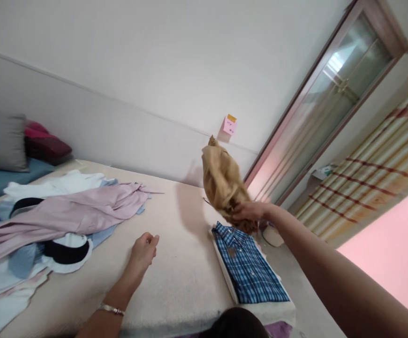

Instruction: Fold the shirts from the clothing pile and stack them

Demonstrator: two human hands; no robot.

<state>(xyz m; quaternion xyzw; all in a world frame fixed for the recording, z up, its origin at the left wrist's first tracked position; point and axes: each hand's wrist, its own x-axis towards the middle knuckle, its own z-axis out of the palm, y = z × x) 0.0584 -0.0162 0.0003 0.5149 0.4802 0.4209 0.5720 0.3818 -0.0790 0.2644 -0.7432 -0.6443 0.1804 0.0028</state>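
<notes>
Head view: I see right hand [249, 211] gripping tan garment [221, 176], raised near folded blue plaid shirt [251, 270]. Left hand [144, 249] over pale surface [186, 277], fingers curled; can't tell if closed. Pink garment [73, 211] lies farther left.

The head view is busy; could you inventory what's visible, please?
Covered surface: 1, cream, centre
Tan garment: 1, tan, held aloft
Checked shirt: 1, blue, surface's right
Clothes heap: 1, white, blue, black, left
Pink garment: 1, pink, atop heap
Cushion: 1, grey, left
Seat: 1, blue, under cushion
Bundle: 1, red, beside cushion
Wall: 1, white, behind
Note: 1, pink, on wall
Framed glass: 1, pinkish, right
Curtain: 1, yellow-red, right
Floor: 1, grey, right
Cloth: 1, purple, bottom
Dark shape: 1, black, bottom
Bracelet: 1, silvery, lower left
Left hand: 1, over surface
Right hand: 1, gripping tan garment
</notes>
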